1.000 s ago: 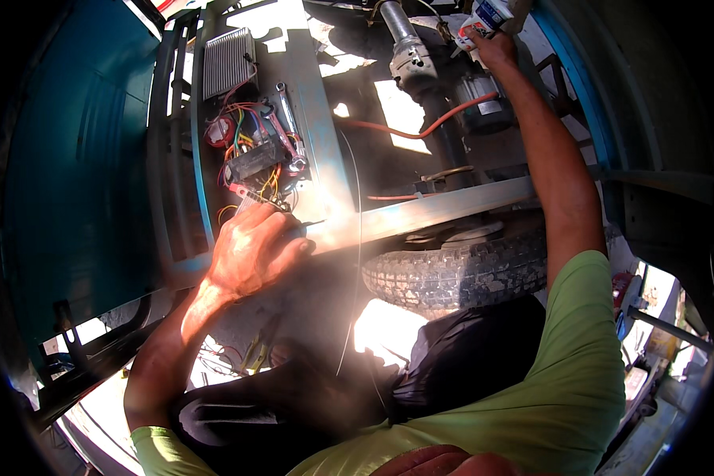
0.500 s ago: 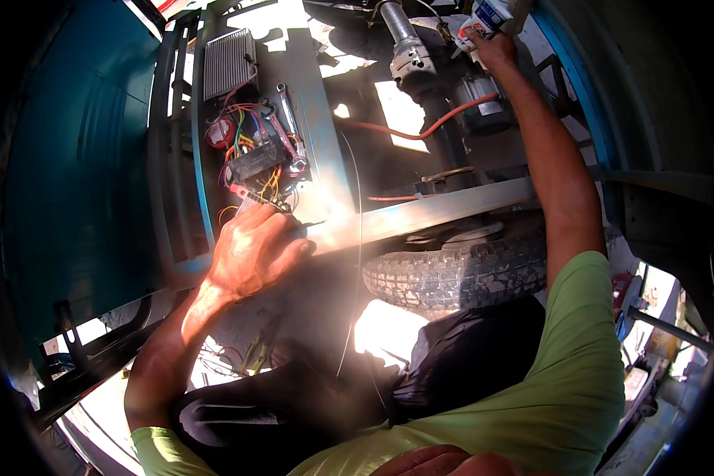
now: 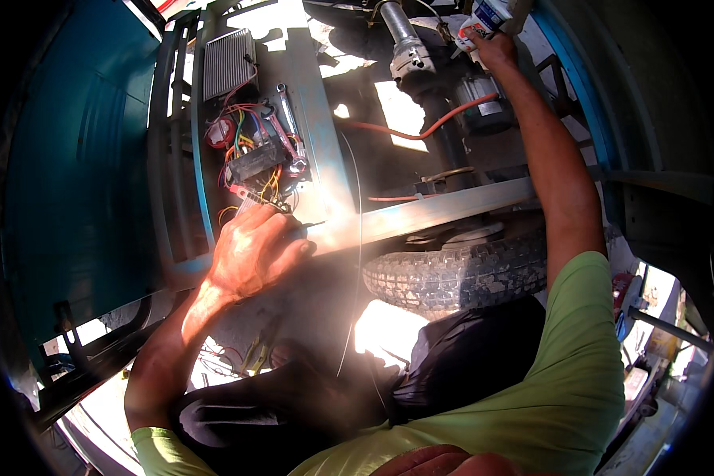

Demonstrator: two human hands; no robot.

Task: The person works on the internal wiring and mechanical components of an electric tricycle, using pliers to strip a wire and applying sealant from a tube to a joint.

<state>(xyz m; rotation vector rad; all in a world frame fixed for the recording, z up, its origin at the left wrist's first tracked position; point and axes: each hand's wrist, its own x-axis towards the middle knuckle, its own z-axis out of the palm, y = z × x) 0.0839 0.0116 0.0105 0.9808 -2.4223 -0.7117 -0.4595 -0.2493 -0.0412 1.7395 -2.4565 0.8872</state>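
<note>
At the far right, my right arm is stretched out. My right hand is closed around a white plastic bottle with a blue and red label, its pointed tip tilted downward. Beneath it are a metal axle tube and its housing. My left hand is bent over the near rail of the blue metal frame, fingertips mostly hidden. Just beyond its fingers lie a black connector box, colored wires, a red-handled tool and wrenches.
A finned metal box sits at the back left. An orange cable runs to a motor. Below the rail is a treaded tire. A thin wire hangs in front. A blue panel stands at left.
</note>
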